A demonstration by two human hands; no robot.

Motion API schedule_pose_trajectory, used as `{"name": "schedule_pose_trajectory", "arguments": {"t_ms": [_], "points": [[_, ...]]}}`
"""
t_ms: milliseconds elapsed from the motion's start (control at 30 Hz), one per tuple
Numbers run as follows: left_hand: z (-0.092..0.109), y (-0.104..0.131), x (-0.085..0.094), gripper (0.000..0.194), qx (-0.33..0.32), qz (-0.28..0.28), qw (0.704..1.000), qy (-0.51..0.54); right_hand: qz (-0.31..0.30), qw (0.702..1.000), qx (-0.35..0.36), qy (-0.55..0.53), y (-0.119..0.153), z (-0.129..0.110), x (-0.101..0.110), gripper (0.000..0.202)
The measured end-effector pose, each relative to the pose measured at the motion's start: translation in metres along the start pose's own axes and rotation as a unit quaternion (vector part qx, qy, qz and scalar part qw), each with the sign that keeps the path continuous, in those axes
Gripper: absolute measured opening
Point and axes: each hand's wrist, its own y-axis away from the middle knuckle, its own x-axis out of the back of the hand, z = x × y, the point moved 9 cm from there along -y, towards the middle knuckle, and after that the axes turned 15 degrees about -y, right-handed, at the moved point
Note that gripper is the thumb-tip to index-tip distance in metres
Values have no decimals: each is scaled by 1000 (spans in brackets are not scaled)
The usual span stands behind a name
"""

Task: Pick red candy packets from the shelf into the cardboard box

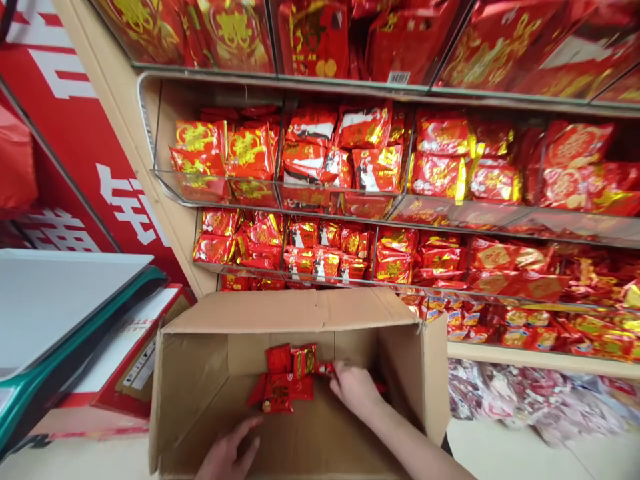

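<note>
Shelves (pixel 350 207) of red-and-gold foil packets fill the wall of a shop aisle, divided into clear-fronted compartments, with a red banner (pixel 85 153) bearing white characters at the left. Below them stands an open cardboard box (pixel 200 373), its flaps folded outward. A small heap of red packets (pixel 285 383) lies against the far inner wall of the box, near the middle. The person's right hand (pixel 353 387) reaches into the box just right of the heap, fingers curled around a red packet at its edge. The left hand (pixel 230 453) rests flat on the box floor near the front, fingers spread and holding nothing, apart from the heap. A green-edged white surface (pixel 60 307) sits left of the box.
</note>
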Motion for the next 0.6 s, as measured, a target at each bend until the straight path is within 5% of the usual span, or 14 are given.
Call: {"name": "schedule_pose_trajectory", "arguments": {"t_ms": [100, 233, 300, 467, 600], "points": [[41, 0, 15, 41, 6, -53, 981, 189, 24, 981, -22, -190, 25, -10, 19, 33], [102, 5, 21, 57, 25, -144, 891, 429, 12, 816, -46, -576, 56, -33, 21, 27], [129, 8, 27, 50, -3, -166, 864, 475, 7, 779, -49, -625, 67, -43, 17, 26], [151, 14, 38, 32, -31, -132, 830, 541, 25, 776, -11, -630, 79, -53, 24, 35], [143, 22, 40, 30, -48, -122, 863, 488, 0, 870, 36, -491, 90, -66, 49, 33]]}}
